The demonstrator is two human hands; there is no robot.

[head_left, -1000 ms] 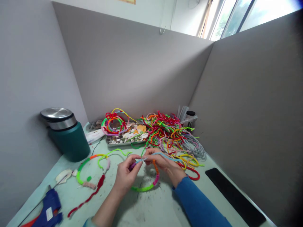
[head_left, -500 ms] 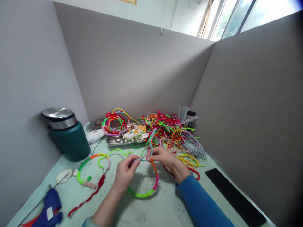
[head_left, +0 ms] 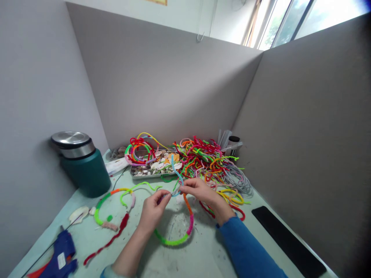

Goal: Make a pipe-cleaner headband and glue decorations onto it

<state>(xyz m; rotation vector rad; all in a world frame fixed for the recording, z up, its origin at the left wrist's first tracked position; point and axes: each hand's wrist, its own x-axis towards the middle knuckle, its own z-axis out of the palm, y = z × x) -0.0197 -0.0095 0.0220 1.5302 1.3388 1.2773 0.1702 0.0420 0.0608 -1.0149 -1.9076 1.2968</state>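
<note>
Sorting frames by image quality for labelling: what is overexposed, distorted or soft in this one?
Head view: the window is blown out; the partition walls splay from the wide lens; the left hand on the ring and right hand pinching the blue pipe cleaner look slightly soft, with shadow on the table.

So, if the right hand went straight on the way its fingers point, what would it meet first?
Probably the left hand, which pinches the same multicoloured fuzzy pipe-cleaner ring just opposite; depth is unclear.
</note>
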